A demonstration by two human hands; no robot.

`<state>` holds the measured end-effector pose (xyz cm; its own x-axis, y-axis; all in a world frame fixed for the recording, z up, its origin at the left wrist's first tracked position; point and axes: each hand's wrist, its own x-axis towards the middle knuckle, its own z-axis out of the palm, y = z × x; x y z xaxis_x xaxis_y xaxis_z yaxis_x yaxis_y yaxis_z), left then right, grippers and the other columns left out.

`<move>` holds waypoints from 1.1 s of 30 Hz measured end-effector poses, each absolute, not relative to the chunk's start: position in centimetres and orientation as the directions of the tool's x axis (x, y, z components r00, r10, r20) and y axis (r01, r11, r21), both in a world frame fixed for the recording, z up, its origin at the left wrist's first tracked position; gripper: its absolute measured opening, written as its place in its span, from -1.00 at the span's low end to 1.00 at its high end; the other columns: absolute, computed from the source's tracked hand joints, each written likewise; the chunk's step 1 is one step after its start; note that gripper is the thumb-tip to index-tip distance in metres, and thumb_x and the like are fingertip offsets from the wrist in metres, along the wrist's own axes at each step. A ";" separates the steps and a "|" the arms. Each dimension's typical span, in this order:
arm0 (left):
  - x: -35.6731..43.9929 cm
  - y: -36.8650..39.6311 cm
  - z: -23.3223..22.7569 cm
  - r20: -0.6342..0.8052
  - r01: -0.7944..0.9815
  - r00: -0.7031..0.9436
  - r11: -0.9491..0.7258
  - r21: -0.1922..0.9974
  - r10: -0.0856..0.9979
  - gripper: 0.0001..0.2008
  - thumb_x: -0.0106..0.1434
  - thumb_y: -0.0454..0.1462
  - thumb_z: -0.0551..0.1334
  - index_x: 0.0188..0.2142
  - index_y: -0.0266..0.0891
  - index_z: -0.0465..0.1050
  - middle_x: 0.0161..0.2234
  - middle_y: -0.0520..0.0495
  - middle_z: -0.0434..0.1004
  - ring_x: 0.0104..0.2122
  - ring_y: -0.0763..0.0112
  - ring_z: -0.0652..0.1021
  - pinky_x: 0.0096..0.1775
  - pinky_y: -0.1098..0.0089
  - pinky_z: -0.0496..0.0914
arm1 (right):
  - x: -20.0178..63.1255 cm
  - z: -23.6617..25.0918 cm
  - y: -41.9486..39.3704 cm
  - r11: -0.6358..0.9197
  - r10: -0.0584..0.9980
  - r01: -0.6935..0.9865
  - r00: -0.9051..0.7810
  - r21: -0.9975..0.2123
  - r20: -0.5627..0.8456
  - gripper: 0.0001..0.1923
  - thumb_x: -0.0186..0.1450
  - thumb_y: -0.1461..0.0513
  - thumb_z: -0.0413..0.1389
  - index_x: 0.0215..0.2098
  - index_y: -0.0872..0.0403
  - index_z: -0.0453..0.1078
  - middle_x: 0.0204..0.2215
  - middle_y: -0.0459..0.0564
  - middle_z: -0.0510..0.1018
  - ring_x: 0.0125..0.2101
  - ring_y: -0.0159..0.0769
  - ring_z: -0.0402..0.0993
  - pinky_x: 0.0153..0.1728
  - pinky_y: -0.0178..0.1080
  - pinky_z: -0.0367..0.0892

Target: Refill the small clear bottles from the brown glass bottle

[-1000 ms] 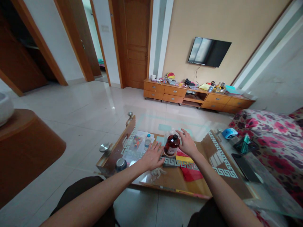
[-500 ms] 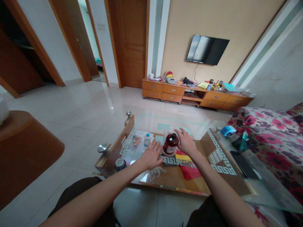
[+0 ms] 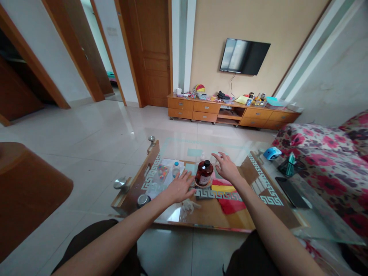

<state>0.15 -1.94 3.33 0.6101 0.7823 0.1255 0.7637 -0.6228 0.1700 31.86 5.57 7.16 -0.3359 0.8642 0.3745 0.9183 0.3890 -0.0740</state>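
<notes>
A brown bottle (image 3: pixel 204 173) with a black cap stands upright on the glass coffee table (image 3: pixel 255 226). My left hand (image 3: pixel 180 187) rests flat on the glass just left of the bottle, fingers spread, holding nothing. My right hand (image 3: pixel 227 167) hovers a short way right of the bottle with its fingers apart, not touching it. A small clear water bottle (image 3: pixel 176 168) with a blue cap stands left of my left hand. Red and yellow cloth (image 3: pixel 230 201) lies under the glass below my right forearm.
A floral sofa (image 3: pixel 327 153) runs along the right. A blue object (image 3: pixel 271 153), a dark holder (image 3: pixel 290 165) and a black tablet (image 3: pixel 290 191) lie on the table's right part. A wooden TV cabinet (image 3: pixel 230 113) stands at the far wall. A brown round seat (image 3: pixel 25 191) is at left.
My right hand has come off the brown bottle and drawn a little to the right. My left hand stays flat beside it. The view has tilted slightly.
</notes>
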 end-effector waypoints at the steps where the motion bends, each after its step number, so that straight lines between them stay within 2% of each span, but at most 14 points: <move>1: -0.3 -1.5 4.1 0.096 0.745 0.639 -0.645 0.168 0.763 -0.30 0.48 0.16 0.06 0.48 -0.06 0.21 0.48 -0.24 0.22 0.46 -0.08 0.25 0.39 -0.07 0.17 | 32.0 7.2 5.7 0.386 0.870 0.920 -0.336 -0.074 0.361 -0.26 0.39 0.23 0.14 0.50 -0.16 0.17 0.38 0.16 0.33 0.27 0.13 0.36 0.19 0.13 0.46; 4: -1.9 -0.2 7.1 -0.013 0.729 0.668 -0.652 0.207 0.744 -0.35 0.42 0.18 0.15 0.39 0.04 0.37 0.31 -0.15 0.50 0.25 -0.01 0.53 0.26 0.06 0.35 | 32.3 8.1 5.7 0.365 0.885 0.928 -0.320 -0.079 0.339 -0.18 0.37 0.19 0.17 0.55 -0.12 0.07 0.45 0.20 0.23 0.27 0.21 0.38 0.18 0.21 0.43; 6: -2.7 0.6 9.4 -0.034 0.770 0.615 -0.592 0.238 0.788 -0.37 0.43 0.19 0.14 0.34 0.00 0.43 0.22 -0.13 0.60 0.15 0.04 0.61 0.19 0.12 0.41 | 32.2 9.5 5.4 0.365 0.874 0.927 -0.310 -0.086 0.373 -0.19 0.38 0.18 0.17 0.55 -0.10 0.07 0.48 0.20 0.20 0.30 0.21 0.35 0.22 0.22 0.38; 8: -3.1 1.0 11.5 0.027 0.791 0.567 -0.553 0.263 0.823 -0.36 0.45 0.18 0.11 0.35 -0.05 0.42 0.24 -0.12 0.59 0.16 0.06 0.60 0.19 0.15 0.41 | 32.0 11.4 4.8 0.390 0.848 0.916 -0.315 -0.098 0.426 -0.30 0.43 0.15 0.12 0.51 -0.07 0.17 0.44 0.17 0.29 0.31 0.15 0.35 0.25 0.18 0.36; 11: -3.5 1.2 13.8 0.173 0.754 0.555 -0.580 0.308 0.813 -0.42 0.49 0.12 0.09 0.36 -0.03 0.40 0.29 -0.06 0.54 0.23 0.11 0.55 0.26 0.16 0.37 | 31.3 14.3 3.4 0.443 0.819 0.884 -0.333 -0.148 0.467 -0.48 0.53 0.08 0.01 0.41 -0.04 0.34 0.27 0.11 0.53 0.21 0.03 0.48 0.24 0.09 0.37; 14: -4.0 1.2 15.0 0.233 0.734 0.542 -0.590 0.336 0.807 -0.46 0.49 0.09 0.13 0.34 -0.02 0.42 0.29 -0.05 0.54 0.24 0.11 0.55 0.27 0.13 0.38 | 30.3 16.1 2.3 0.445 0.838 0.869 -0.317 -0.218 0.445 -0.50 0.56 -0.02 -0.03 0.34 -0.04 0.41 0.14 0.07 0.64 0.06 -0.03 0.60 0.15 -0.02 0.42; 18: -4.5 1.9 15.1 0.274 0.748 0.474 -0.547 0.375 0.837 -0.46 0.48 0.08 0.16 0.31 -0.06 0.45 0.24 -0.10 0.59 0.18 0.11 0.60 0.23 0.11 0.43 | 29.0 16.7 1.6 0.418 0.891 0.870 -0.337 -0.261 0.303 -0.48 0.56 -0.12 -0.05 0.25 -0.07 0.50 0.09 0.03 0.68 -0.01 -0.07 0.64 0.00 -0.14 0.43; 21: -4.2 2.4 14.7 0.290 0.747 0.464 -0.546 0.380 0.837 -0.48 0.48 0.07 0.16 0.30 -0.07 0.46 0.24 -0.10 0.58 0.20 0.10 0.58 0.25 0.08 0.42 | 28.4 16.4 1.5 0.416 0.908 0.860 -0.378 -0.295 0.179 -0.43 0.61 -0.10 -0.19 0.03 -0.07 0.61 -0.10 0.01 0.74 -0.12 -0.13 0.66 -0.12 -0.22 0.37; 24: -3.4 2.1 14.2 0.290 0.710 0.520 -0.595 0.376 0.803 -0.47 0.49 0.06 0.17 0.33 -0.06 0.43 0.28 -0.09 0.55 0.25 0.09 0.55 0.29 0.06 0.39 | 28.0 15.8 1.5 0.407 0.913 0.870 -0.378 -0.278 0.156 -0.33 0.63 -0.08 -0.29 -0.13 0.00 0.60 -0.25 0.05 0.72 -0.22 -0.14 0.64 -0.20 -0.24 0.30; 28: -1.5 0.8 13.8 0.311 0.641 0.596 -0.672 0.370 0.740 -0.40 0.48 0.09 0.18 0.40 -0.04 0.32 0.34 -0.10 0.47 0.29 0.10 0.51 0.32 0.05 0.35 | 27.0 14.5 1.4 0.407 0.909 0.890 -0.373 -0.205 0.184 -0.37 0.65 -0.03 -0.32 -0.06 0.04 0.55 -0.27 0.07 0.71 -0.27 -0.14 0.62 -0.23 -0.24 0.24; 33: 0.9 -0.6 12.6 0.311 0.611 0.607 -0.680 0.406 0.731 -0.28 0.45 0.12 0.22 0.47 -0.03 0.14 0.37 -0.16 0.42 0.27 0.02 0.52 0.27 0.00 0.41 | 26.0 13.7 1.0 0.411 0.911 0.853 -0.366 -0.322 0.191 -0.36 0.66 -0.03 -0.34 -0.05 0.04 0.54 -0.20 0.06 0.72 -0.21 -0.18 0.64 -0.19 -0.27 0.26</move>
